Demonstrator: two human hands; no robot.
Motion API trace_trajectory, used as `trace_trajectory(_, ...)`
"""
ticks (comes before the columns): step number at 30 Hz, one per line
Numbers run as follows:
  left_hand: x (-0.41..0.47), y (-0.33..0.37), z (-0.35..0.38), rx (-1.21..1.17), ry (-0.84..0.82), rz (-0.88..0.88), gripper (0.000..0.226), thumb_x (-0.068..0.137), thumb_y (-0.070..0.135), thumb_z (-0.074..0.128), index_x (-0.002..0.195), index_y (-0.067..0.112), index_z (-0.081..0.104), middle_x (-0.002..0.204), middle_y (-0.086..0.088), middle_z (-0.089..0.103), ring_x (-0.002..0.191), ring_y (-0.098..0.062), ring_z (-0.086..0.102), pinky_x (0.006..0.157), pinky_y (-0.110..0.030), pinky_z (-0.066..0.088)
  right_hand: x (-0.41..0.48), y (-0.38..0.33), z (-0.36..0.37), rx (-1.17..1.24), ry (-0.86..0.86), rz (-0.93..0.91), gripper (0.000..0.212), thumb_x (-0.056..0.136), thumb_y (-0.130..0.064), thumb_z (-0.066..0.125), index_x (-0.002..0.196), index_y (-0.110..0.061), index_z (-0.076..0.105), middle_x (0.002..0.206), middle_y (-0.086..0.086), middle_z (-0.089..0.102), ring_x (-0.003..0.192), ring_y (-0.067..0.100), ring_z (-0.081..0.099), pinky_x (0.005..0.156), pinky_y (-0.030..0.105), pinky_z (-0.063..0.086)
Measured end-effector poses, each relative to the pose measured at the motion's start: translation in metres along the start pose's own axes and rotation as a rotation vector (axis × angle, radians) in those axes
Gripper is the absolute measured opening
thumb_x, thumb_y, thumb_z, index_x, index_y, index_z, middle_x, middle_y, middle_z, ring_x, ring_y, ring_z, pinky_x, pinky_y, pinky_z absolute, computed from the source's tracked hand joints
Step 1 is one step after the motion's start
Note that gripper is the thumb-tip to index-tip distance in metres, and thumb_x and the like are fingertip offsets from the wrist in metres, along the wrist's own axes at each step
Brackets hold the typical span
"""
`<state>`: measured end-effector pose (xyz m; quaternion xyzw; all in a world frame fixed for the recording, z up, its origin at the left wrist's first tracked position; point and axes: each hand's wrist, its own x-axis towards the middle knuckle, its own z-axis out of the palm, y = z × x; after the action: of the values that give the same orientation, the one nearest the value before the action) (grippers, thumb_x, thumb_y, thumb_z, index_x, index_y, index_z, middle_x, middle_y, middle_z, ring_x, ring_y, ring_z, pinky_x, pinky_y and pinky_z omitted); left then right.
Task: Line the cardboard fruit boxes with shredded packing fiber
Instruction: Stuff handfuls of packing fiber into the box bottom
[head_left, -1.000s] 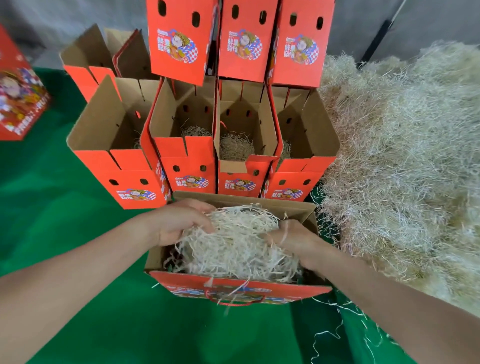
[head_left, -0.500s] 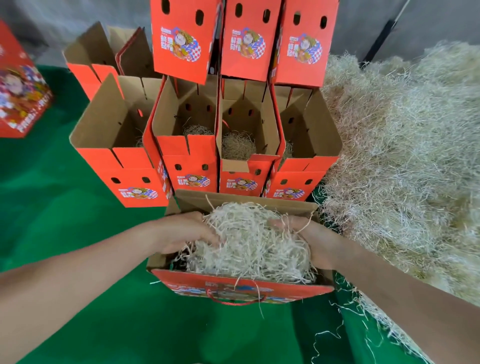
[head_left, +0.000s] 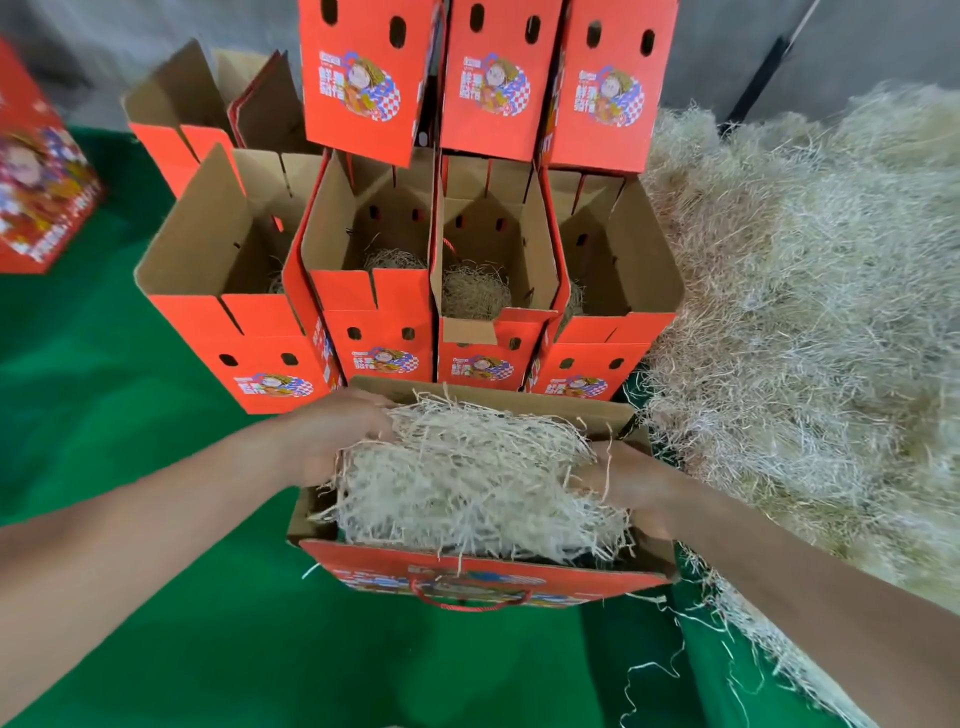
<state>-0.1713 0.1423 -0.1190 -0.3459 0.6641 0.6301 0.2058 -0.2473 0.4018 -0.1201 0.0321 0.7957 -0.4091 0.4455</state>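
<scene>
Partly buried in fiber wad (head_left: 467, 483): left hand (head_left: 337, 441), curled round it; right hand (head_left: 626, 486), grip unclear.

Left grip (head_left: 332, 434) and right grip (head_left: 626, 483) are bare, as are both forearms (head_left: 156, 525).

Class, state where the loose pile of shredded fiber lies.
Head view: the fiber pile fills the right side, touching the rightmost open box, beyond the right hand.

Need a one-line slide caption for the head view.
Left hand and right hand pack shredded fiber into the front box; open boxes behind, fiber pile to the right.
</scene>
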Motion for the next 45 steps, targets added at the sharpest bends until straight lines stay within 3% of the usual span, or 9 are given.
trace_trajectory(2,-0.01,0.002,0.008,-0.031,-0.21,-0.092,0.03,0.052,0.019,0.083,0.078,0.022,0.067,0.113,-0.004,0.051,0.109,-0.023,0.047,0.09,-0.038,0.04,-0.002,-0.003,0.008,0.008,-0.106,-0.028,0.059,0.088,-0.014,0.06,0.14,-0.007,0.032,0.144,0.009,0.036,0.133,0.025,0.032,0.113,0.047,0.014)
trace_trajectory(7,-0.005,-0.001,0.047,0.318,-0.242,-0.103,0.117,0.052,0.05,0.083,0.145,0.011,0.022,0.154,-0.005,0.019,0.143,-0.026,0.015,0.113,-0.046,0.015,-0.005,-0.016,0.024,0.194,-0.245,0.011,0.02,0.075,-0.022,0.066,0.095,-0.024,0.066,0.116,0.0,0.054,0.118,0.022,0.043,0.109,0.047,0.027)
trace_trajectory(14,0.01,-0.013,0.013,0.355,0.005,-0.044,0.092,0.075,0.022,0.076,0.147,0.01,0.02,0.151,-0.011,0.025,0.136,-0.029,0.029,0.109,-0.047,0.028,-0.002,0.006,-0.015,0.431,0.006,0.105,0.021,0.093,-0.009,0.049,0.113,-0.006,0.048,0.117,0.015,0.049,0.089,0.039,0.058,0.071,0.051,0.055)
trace_trajectory(20,0.002,-0.004,0.039,0.187,-0.152,-0.072,0.133,0.047,0.047,0.079,0.148,0.006,0.003,0.156,-0.01,0.012,0.143,-0.026,0.013,0.113,-0.045,0.012,-0.004,-0.002,0.018,0.175,-0.276,0.024,0.045,0.067,-0.018,0.074,0.107,-0.016,0.053,0.128,-0.003,0.047,0.123,0.022,0.037,0.098,0.048,0.034)
trace_trajectory(25,0.01,-0.007,0.015,0.33,-0.006,0.06,0.112,0.061,0.056,0.077,0.146,0.006,0.025,0.15,-0.009,0.032,0.133,-0.024,0.035,0.109,-0.035,0.03,-0.011,0.006,0.004,-0.34,-0.013,0.045,0.044,0.086,-0.009,0.059,0.127,-0.009,0.043,0.117,0.004,0.054,0.102,0.019,0.057,0.087,0.03,0.046)
trace_trajectory(30,0.014,-0.008,0.032,0.262,-0.024,0.045,0.103,0.069,0.058,0.068,0.142,-0.002,0.027,0.142,-0.015,0.04,0.123,-0.026,0.043,0.098,-0.031,0.036,-0.011,-0.007,0.011,0.095,-0.348,-0.025,0.03,0.07,-0.025,0.071,0.095,-0.023,0.054,0.102,-0.006,0.05,0.109,0.013,0.042,0.11,0.047,0.02)
trace_trajectory(33,0.008,-0.011,0.037,0.248,-0.173,-0.032,0.121,0.051,0.059,0.077,0.145,0.003,0.024,0.146,-0.01,0.036,0.131,-0.025,0.039,0.11,-0.04,0.029,0.007,-0.004,0.034,-0.121,-0.251,-0.031,0.033,0.079,-0.007,0.066,0.111,-0.012,0.06,0.115,0.006,0.062,0.105,0.02,0.057,0.097,0.035,0.042)
trace_trajectory(37,0.012,-0.024,0.007,0.948,-0.017,0.134,0.034,0.085,0.043,0.063,0.094,0.011,0.054,0.095,-0.002,0.06,0.082,-0.014,0.058,0.065,-0.021,0.044,0.017,0.006,0.015,-0.793,-0.065,-0.038,0.025,0.091,-0.012,0.051,0.116,-0.008,0.05,0.104,0.008,0.061,0.075,0.015,0.057,0.076,0.034,0.053)
trace_trajectory(45,0.036,-0.021,0.044,1.524,-0.135,0.126,0.017,0.084,-0.008,0.043,0.073,-0.001,0.054,0.064,-0.008,0.05,0.052,-0.017,0.042,0.046,-0.028,0.033,0.028,-0.016,0.029,-1.333,-0.151,-0.143,0.029,0.088,0.008,0.043,0.115,0.005,0.055,0.11,0.018,0.062,0.092,0.028,0.061,0.069,0.028,0.044)
